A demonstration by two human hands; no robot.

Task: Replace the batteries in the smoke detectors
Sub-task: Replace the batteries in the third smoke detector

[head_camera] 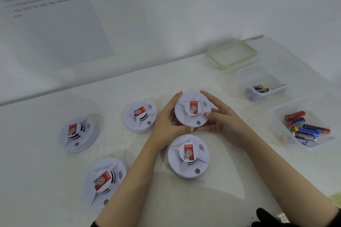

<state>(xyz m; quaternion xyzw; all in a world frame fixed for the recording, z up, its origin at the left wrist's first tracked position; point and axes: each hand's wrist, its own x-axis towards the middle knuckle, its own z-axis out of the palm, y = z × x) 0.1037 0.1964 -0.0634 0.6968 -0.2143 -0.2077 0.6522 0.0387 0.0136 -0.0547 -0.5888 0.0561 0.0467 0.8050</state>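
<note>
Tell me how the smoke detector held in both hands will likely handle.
Probably stiff: the smoke detector looks like a moulded plastic shell. Likely light, since the left hand and right hand hold it by its rim. Wide and flat, so it should slide rather than tip.

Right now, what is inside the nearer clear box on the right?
The near clear box holds a heap of batteries, red, blue and black. Whatever lies under the heap is covered.

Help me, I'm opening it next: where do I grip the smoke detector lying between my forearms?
Take the smoke detector by its round outer rim, from above, pinching opposite sides: it lies flat, label up, the rim its widest part.
</note>
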